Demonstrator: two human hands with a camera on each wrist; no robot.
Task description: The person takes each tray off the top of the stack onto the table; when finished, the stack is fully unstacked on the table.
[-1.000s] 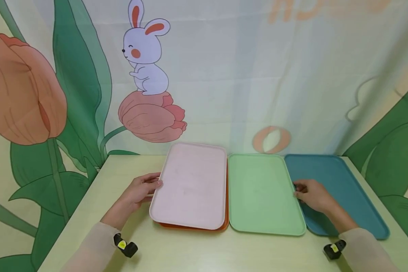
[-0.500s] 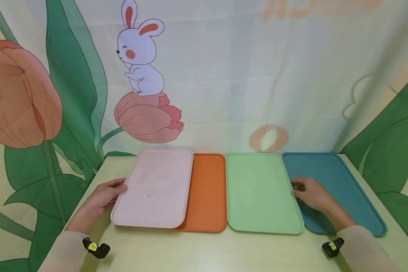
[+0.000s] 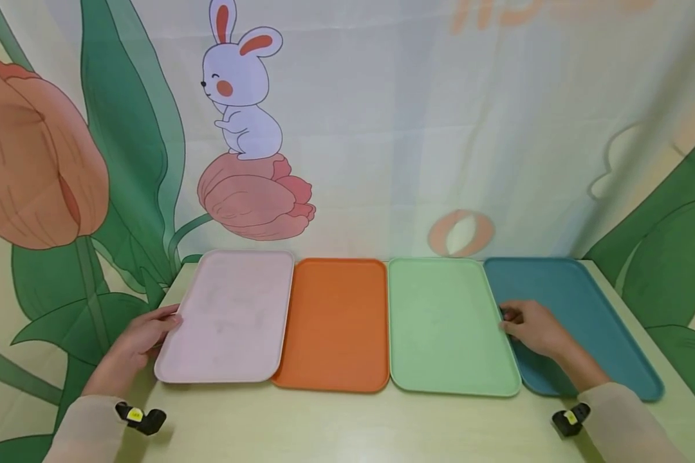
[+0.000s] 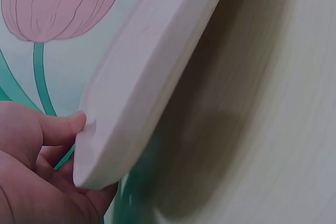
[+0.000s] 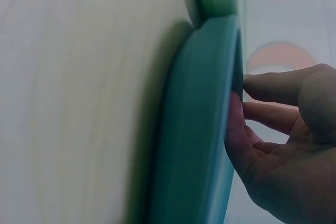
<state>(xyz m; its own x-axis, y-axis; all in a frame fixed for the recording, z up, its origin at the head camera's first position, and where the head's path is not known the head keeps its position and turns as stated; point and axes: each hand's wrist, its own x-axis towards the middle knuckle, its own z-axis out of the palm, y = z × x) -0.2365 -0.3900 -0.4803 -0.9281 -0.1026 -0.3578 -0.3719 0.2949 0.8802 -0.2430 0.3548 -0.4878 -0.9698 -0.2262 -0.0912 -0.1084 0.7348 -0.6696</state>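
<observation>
A pale pink tray (image 3: 226, 318) lies at the left, held just above the table in the left wrist view. My left hand (image 3: 145, 334) pinches its left rim, thumb on top and fingers underneath. The pink tray's right edge slightly overlaps an orange tray (image 3: 336, 325). Right of that lies a light green tray (image 3: 452, 328), its right edge over the blue tray (image 3: 579, 328). My right hand (image 3: 535, 329) is over the blue tray, its curled fingers and thumb at the green tray's right rim. In the right wrist view, the blue tray's rim (image 5: 194, 129) partly hides the fingertips.
The pale wooden table (image 3: 347, 427) runs along the front of the trays. A curtain (image 3: 370, 128) printed with a rabbit and tulips hangs directly behind the table's far edge. Black wrist cameras sit on both sleeves.
My left hand has carried the pink tray leftward, off the orange tray, which is now almost fully uncovered. The right hand and the green and blue trays have stayed put.
</observation>
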